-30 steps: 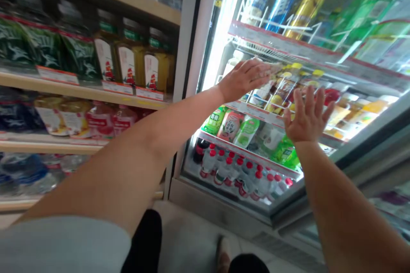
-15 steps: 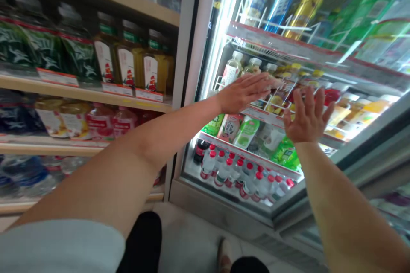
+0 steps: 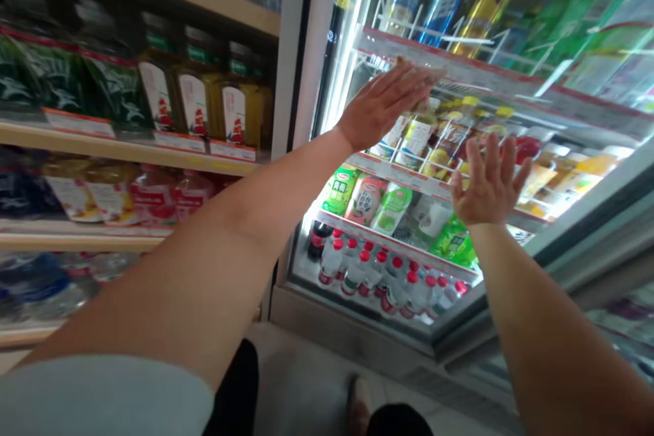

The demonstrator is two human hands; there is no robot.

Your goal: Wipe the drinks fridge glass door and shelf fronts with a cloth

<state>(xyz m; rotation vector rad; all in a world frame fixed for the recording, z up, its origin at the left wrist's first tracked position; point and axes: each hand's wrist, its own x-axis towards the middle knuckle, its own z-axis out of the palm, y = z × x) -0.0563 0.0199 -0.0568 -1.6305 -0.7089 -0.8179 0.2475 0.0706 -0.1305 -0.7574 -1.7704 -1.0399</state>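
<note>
From the head view, the left grip is released, fingers straight, overlapping the left end of the upper shelf's front edge; a pale thing at its fingertips is too blurred to name. The right grip is released, fingers spread, before the middle shelf's front edge, toward its right end.

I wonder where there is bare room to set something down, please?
Bare floor lies between the left trouser leg and the shoe, before the fridge base. Bottles crowd the shelf beyond the right hand; red-capped bottles stand packed below.
</note>
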